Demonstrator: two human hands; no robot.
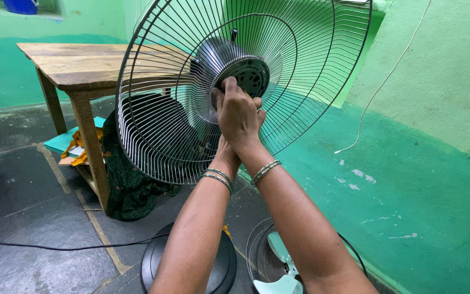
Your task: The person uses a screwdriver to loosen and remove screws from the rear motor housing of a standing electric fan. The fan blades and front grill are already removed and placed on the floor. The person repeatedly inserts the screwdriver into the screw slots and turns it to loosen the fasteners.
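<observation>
pressing our right hand [239, 115] closed on the motor hub [244, 73] at frame centre, we steady the wire guard [153, 125]. our left hand [225, 148] sits behind it, grip hidden, so we cannot tell.

Dark grey stone-slab floor [23, 218] is carrying a round black fan base [153, 264] at six o'clock, a wire front grille with pale green blades [278, 267] lying beside it, and a wooden table [82, 65] standing at ten o'clock.

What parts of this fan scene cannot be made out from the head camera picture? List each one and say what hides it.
- Left hand: mostly covered by the right hand; its grip is unclear.
- Motor hub: lower part behind the hands.
- Wire guard: top cut off by the frame's edge.
- Round black base and fan blade: cut by the bottom edge and overlapped by the forearms.
- Dark cloth: partly behind the wooden table leg.
</observation>
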